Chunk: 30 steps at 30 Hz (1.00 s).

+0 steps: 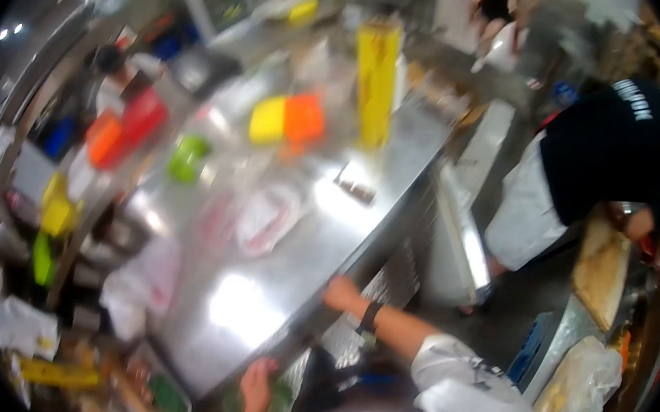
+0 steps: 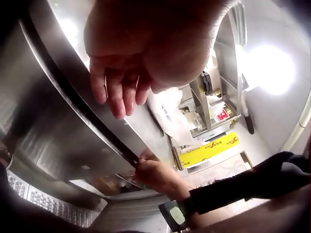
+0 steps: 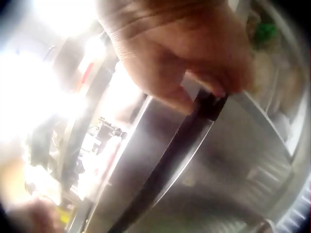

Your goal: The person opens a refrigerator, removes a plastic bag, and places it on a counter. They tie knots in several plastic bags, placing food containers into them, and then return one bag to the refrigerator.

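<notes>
My left hand [image 2: 141, 53] hangs beside the near edge of a stainless steel counter [image 1: 221, 346], its fingers loosely bent and nothing in them. My right hand [image 3: 175, 53], with a dark band on its wrist, is at the counter's long edge. In the right wrist view its thumb and fingers grip a dark strip [image 3: 165, 165] that runs along that edge between steel panels; the palm side is partly hidden. On the counter in the head view lies a blurred clear plastic bag [image 1: 269, 220] with reddish contents.
Yellow [image 1: 267, 120] and orange boxes [image 1: 305, 118], a green item [image 1: 188, 158] and a tall yellow box [image 1: 376, 83] stand on the counter. To the right, another person in a black shirt [image 1: 629, 147] bends down. A white plastic bag [image 1: 139, 287] sits at the left.
</notes>
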Available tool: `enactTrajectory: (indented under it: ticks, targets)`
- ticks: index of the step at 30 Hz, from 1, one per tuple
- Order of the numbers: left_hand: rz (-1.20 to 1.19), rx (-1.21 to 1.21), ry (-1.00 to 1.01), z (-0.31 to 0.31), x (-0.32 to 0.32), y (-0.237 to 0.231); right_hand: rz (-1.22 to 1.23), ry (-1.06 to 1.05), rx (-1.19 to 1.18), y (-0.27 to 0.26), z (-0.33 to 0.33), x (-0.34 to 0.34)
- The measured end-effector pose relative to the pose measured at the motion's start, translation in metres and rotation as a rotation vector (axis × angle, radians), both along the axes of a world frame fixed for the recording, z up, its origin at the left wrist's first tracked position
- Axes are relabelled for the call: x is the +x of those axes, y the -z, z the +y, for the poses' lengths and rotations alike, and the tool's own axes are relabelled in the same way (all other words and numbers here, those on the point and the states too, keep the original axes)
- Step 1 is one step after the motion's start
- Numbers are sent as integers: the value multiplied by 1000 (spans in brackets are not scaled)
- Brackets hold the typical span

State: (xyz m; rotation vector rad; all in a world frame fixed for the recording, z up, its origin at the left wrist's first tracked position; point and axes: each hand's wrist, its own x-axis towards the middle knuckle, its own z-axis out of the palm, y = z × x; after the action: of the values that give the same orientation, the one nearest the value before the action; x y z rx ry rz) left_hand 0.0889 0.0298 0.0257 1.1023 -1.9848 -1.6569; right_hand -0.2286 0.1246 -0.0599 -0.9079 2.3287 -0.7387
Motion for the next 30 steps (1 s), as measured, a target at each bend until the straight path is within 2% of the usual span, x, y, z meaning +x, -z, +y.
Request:
enactTrajectory:
  ticks: [1,2,3,4,5,7,11,13,15,17,19,21,22,23,25,27,28,30]
  targets:
    - [-72,-41,38,10,1,-7,66,139,-40,0,-2,6]
    - [-138,-24,35,20,2,-15,94,105,-13,36,-6,8]
    - [-175,-70,87,27,6,-19,113,-43,-111,68,-4,6]
    - [-175,17,41,36,11,-22,-326,403,-375,28,4,11]
    - [-131,91,5,42,13,-20,-265,546,-434,75,-1,15]
    - [-142,90,-30,47,22,-12,-245,468,-679,94,-2,15]
    - [-206,52,-23,38,33,2,-338,431,-535,102,-5,5]
    - [-244,66,-49,31,25,8,-205,441,-421,88,-6,6]
    - [-383,-141,17,21,25,21,-164,447,-417,89,-4,12]
    - [-373,-231,-47,15,27,44,-77,439,-498,95,-1,14]
    - [-404,-282,-8,6,31,59,-36,451,-523,109,5,20]
    - [-473,-691,135,1,36,73,-279,541,-683,137,18,30]
    - [-500,-707,151,3,37,75,-129,291,-464,129,38,53]
    - [-503,-698,147,3,41,78,93,129,-528,165,51,82]
    - [-489,-788,192,-5,46,83,44,247,-630,181,67,117]
    - [-473,-781,197,-11,54,83,-204,570,-677,186,61,111]
    - [-444,-778,234,-12,59,81,-144,600,-671,175,52,97]
    - [-450,-760,239,-14,66,81,-69,530,-880,136,23,64]
